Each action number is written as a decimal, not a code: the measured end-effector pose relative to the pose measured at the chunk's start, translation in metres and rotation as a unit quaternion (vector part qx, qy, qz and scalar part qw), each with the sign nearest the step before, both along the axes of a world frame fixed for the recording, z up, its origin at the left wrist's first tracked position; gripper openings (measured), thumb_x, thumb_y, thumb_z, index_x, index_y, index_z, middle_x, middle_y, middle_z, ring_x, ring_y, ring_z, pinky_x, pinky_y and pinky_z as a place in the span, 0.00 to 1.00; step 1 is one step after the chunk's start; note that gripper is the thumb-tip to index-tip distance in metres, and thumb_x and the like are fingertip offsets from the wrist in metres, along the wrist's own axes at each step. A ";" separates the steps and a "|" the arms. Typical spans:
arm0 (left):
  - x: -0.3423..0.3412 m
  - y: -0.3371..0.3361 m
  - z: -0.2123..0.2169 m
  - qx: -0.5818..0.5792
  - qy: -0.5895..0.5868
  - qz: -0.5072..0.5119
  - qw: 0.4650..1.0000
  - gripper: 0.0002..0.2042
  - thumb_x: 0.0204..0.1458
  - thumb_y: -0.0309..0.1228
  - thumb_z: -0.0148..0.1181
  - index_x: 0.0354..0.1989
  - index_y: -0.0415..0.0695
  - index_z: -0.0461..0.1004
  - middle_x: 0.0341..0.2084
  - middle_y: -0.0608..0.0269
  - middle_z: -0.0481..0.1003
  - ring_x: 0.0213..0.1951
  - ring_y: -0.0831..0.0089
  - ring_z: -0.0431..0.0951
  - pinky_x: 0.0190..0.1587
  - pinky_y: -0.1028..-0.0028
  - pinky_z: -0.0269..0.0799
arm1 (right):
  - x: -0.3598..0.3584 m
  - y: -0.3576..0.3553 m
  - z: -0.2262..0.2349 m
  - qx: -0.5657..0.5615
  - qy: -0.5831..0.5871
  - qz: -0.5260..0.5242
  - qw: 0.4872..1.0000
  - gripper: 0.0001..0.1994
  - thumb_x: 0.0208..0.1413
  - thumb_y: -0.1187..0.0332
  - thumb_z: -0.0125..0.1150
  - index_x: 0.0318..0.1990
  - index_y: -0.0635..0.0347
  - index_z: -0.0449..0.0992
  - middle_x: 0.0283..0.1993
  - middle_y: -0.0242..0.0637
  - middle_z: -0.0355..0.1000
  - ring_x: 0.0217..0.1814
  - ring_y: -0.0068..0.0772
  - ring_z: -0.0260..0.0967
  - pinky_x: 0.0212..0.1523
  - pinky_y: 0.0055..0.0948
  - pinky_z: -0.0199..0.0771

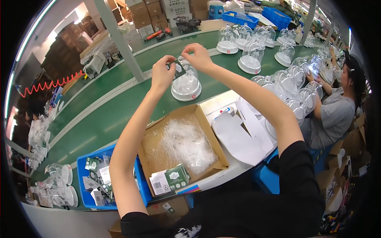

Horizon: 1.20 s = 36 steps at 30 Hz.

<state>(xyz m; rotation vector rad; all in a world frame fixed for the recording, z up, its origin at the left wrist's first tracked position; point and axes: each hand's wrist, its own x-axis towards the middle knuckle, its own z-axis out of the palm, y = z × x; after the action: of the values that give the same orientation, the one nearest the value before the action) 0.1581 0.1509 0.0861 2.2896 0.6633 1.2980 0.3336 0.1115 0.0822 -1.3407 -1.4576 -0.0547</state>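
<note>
My left hand (pixel 162 75) is closed on a dark green printed card tag (pixel 177 70), pinched between thumb and fingers. The tag lies against the upper side of a clear dome (pixel 185 84) on a round white base, which stands upright on the green belt. Beside the dome's top, my right hand (pixel 197 58) has its thumb and fingers pressed together; what they pinch is too small to tell. Below my forearms, a shallow cardboard box (pixel 147 139) holds a heap of thin clear plastic strands (pixel 180 142) and a stack of green and white tags (pixel 176 177).
A blue bin (pixel 82 166) of tags stands at the left. White paper (pixel 240 139) lies right of the box. Several domes (pixel 251 59) stand along the belt. Another person (pixel 333 113) works at the right, and a metal post (pixel 119 39) rises beyond the belt.
</note>
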 end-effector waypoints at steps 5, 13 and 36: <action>0.018 0.025 -0.009 -0.012 0.009 0.021 1.000 0.09 0.48 0.25 0.56 0.38 0.39 0.76 0.32 0.53 0.79 0.37 0.59 0.80 0.42 0.67 0.73 | 0.016 0.026 -0.013 -0.018 -0.020 -0.037 0.999 0.08 0.43 0.64 0.65 0.27 0.58 0.81 0.40 0.45 0.74 0.47 0.45 0.71 0.50 0.36 0.70; -0.005 0.056 -0.015 0.031 0.054 0.056 0.996 0.13 0.48 0.29 0.58 0.41 0.39 0.78 0.31 0.53 0.80 0.32 0.65 0.81 0.37 0.68 0.75 | 0.003 0.061 -0.023 -0.125 0.001 0.049 0.991 0.13 0.42 0.61 0.61 0.31 0.60 0.82 0.30 0.46 0.77 0.35 0.40 0.76 0.39 0.35 0.74; 0.033 0.045 -0.015 0.154 0.148 0.058 0.975 0.02 0.39 0.29 0.62 0.22 0.48 0.79 0.29 0.58 0.74 0.38 0.57 0.73 0.40 0.62 0.73 | 0.054 0.062 -0.051 -0.206 0.031 0.131 0.969 0.10 0.50 0.68 0.60 0.28 0.69 0.77 0.43 0.41 0.76 0.46 0.31 0.71 0.51 0.29 0.66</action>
<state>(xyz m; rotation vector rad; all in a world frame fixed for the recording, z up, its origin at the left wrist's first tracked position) 0.1916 0.1955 0.0708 2.7724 0.7473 1.1889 0.3875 0.1734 0.0310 -1.4465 -1.6372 0.4823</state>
